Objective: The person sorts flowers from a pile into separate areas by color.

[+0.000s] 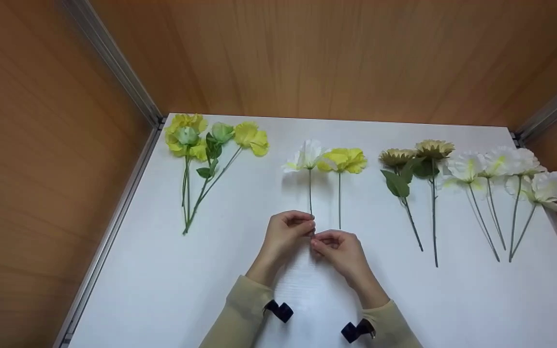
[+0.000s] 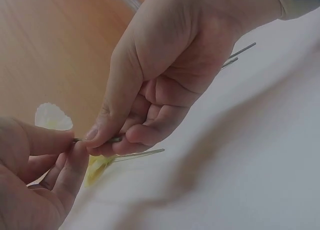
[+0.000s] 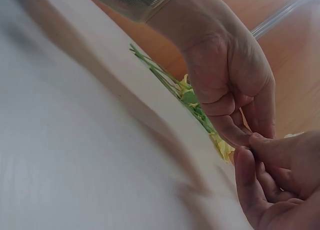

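Note:
A white flower (image 1: 305, 157) on a thin green stem is held upright in the head view. My left hand (image 1: 284, 233) pinches its stem between thumb and fingers. Just below and to the right, my right hand (image 1: 340, 250) pinches the lower part of the same stem. In the left wrist view the stem end (image 2: 118, 139) pokes out beside the right fingertips. Fingers hide most of the gripped stretch. To the right of the white flower lies a yellow flower (image 1: 342, 161), its stem running down toward my right hand without being held.
At the left lie several yellow flowers (image 1: 252, 137) and pale green buds (image 1: 222, 132). Two beige flowers (image 1: 434, 150) and several white flowers (image 1: 551, 187) lie at the right. Wooden panels (image 1: 307, 58) wall the white table (image 1: 162, 290) at the back and sides.

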A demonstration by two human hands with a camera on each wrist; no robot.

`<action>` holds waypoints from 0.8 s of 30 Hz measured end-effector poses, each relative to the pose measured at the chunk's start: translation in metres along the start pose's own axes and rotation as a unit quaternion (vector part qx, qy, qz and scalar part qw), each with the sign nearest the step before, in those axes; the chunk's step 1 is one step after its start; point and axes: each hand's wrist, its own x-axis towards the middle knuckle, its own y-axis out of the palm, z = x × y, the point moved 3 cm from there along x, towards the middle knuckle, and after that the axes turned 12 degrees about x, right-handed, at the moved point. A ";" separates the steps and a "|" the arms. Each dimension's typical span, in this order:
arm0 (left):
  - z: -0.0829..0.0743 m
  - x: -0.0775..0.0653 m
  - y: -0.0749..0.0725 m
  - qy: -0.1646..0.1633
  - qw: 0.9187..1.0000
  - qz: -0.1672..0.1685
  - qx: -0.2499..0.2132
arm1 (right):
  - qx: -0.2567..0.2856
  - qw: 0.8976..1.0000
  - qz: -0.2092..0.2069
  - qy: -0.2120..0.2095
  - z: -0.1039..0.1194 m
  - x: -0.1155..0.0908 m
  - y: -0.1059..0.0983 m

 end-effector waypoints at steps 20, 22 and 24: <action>0.007 0.010 -0.052 -0.041 0.998 -0.045 0.013 | -0.038 0.997 -0.067 0.027 0.020 0.001 -0.063; 0.009 0.011 -0.070 -0.048 0.996 -0.067 0.021 | -0.048 0.995 -0.082 0.031 0.025 -0.001 -0.082; 0.010 0.013 -0.089 -0.058 0.993 -0.097 0.033 | -0.053 0.993 -0.098 0.028 0.032 -0.003 -0.103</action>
